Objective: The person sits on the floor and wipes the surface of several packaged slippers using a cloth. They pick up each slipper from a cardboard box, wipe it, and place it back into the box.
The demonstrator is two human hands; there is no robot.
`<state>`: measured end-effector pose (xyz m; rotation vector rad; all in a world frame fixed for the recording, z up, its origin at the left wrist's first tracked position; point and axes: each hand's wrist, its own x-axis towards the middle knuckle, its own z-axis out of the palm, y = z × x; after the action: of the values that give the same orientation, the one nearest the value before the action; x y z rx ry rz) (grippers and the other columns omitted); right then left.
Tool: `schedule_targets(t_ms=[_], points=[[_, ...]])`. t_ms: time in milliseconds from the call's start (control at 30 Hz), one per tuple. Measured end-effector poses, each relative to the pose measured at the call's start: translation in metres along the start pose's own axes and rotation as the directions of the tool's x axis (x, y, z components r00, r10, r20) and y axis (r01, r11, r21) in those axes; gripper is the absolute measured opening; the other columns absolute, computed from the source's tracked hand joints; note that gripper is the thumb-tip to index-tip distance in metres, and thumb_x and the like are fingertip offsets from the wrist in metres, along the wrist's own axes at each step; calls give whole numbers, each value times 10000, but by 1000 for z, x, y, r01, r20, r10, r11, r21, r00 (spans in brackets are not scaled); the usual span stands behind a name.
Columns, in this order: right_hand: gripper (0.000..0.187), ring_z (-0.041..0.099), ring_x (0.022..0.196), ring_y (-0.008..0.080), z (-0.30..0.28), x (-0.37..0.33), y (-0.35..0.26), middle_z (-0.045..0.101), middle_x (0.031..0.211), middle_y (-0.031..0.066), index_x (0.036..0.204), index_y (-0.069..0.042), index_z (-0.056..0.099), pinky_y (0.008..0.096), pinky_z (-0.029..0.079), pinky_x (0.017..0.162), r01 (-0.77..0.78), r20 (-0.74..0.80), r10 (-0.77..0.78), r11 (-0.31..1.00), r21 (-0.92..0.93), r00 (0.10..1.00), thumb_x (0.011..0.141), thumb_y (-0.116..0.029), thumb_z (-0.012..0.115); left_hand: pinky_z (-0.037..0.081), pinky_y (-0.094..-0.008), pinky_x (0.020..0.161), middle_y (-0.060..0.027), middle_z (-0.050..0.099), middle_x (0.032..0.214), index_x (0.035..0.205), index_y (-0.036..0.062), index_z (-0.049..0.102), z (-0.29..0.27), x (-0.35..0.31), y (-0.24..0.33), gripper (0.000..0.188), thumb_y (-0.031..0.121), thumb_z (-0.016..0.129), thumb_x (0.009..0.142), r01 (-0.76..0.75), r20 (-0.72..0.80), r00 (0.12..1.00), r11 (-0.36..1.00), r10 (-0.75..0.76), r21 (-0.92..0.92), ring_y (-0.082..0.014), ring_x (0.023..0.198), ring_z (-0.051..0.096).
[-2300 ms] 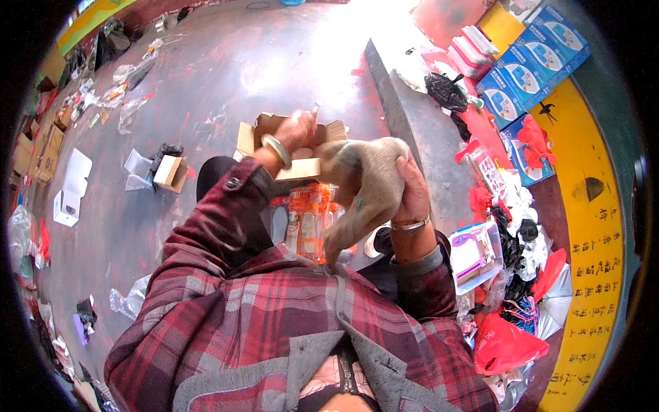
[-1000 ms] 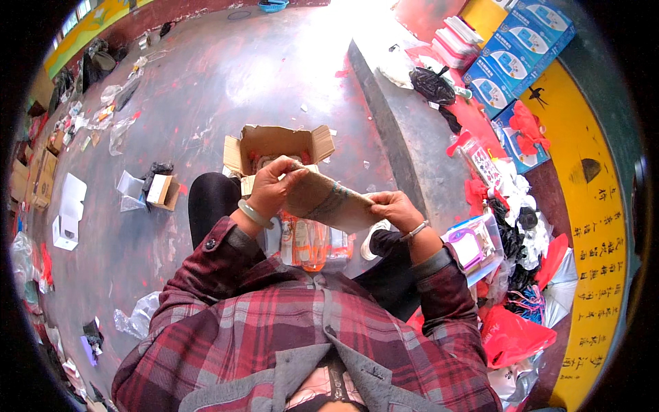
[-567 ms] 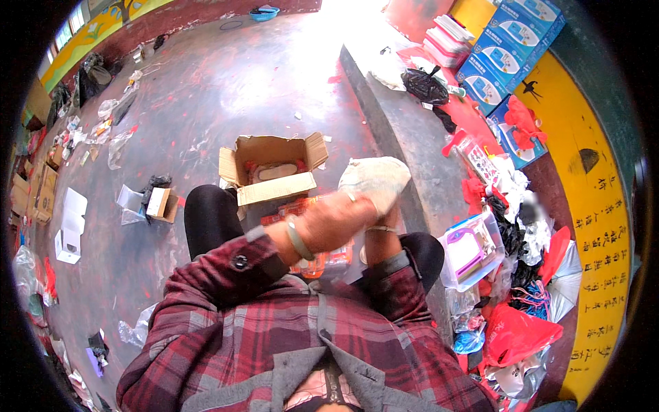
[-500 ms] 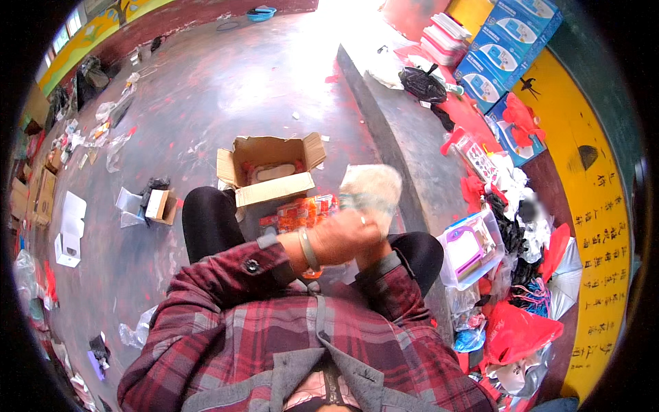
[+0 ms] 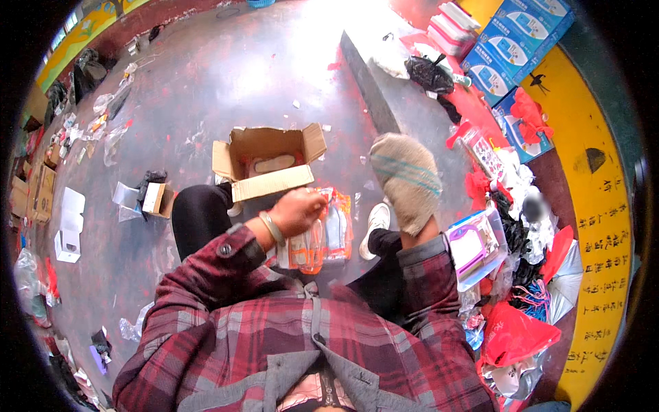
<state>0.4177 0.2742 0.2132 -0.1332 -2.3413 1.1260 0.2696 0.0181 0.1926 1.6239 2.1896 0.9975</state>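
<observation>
A beige cloth mitt [image 5: 405, 180] with teal stripes covers my right hand [image 5: 414, 213], held up to the right of my lap. Inside it the fingers are hidden; only the wrist shows below the cuff. My left hand [image 5: 298, 209], with a pale bangle at the wrist, is curled closed in front of my middle, and I see nothing in it. Under and beside that hand are orange-and-clear plastic packets [image 5: 322, 237] between my legs. Beyond them stands an open cardboard box [image 5: 273, 187] with its flaps spread and some orange-and-white packets inside.
A clear plastic bin [image 5: 473, 250] with a purple-edged item stands right of my right forearm. Red bags [image 5: 518, 333], crumpled plastic and blue cartons [image 5: 515, 48] line the right wall. At left lie a small white box [image 5: 68, 226] and a small opened carton [image 5: 158, 199]. A raised ledge [image 5: 367, 82] runs ahead.
My hands have parted. The right, in the mitt, has moved right and up; the left has let go of the mitt and moved left. More of the orange packets shows between them.
</observation>
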Motion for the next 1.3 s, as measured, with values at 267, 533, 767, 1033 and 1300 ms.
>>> schedule_targets(t_ms=[267,533,767,1033,1300], points=[[449,476,1137,258,-12,-42,4,462,1272,153,1279,-10,392,375,394,958,-218,-130,485,597,772,865,871,-127,536,480,-325,618,-88,645,737,863,55,653,75,3,-159,171,198,585,799,619,170,783,720,-598,-315,-159,656,585],[441,524,1005,225,-11,-2,-9,520,1118,110,1180,-6,432,347,435,876,-268,-174,463,736,621,869,796,-138,604,486,-373,773,-122,626,1012,983,108,660,182,-74,-296,249,237,524,820,426,587,396,708,-706,564,-256,928,611],[370,539,790,147,8,70,-54,542,911,62,989,-30,470,283,488,696,-329,-212,425,868,372,880,683,40,667,484,-354,712,-93,611,840,764,121,650,215,-210,-333,287,306,695,549,545,400,718,818,-569,184,-252,816,602],[476,549,811,144,21,82,-58,550,908,44,971,-35,501,268,463,733,-408,-155,406,913,16,901,584,-43,778,425,-376,858,-115,543,1091,1026,125,585,286,-187,-324,418,399,553,711,739,548,244,519,-800,429,-289,1018,530],[571,571,776,166,30,97,-50,572,887,49,973,-40,529,272,464,709,-148,-42,142,968,-204,989,477,-45,813,392,-395,958,-153,495,1273,1241,99,515,343,-219,-389,628,511,555,769,791,475,165,404,-864,460,-330,1173,472]])
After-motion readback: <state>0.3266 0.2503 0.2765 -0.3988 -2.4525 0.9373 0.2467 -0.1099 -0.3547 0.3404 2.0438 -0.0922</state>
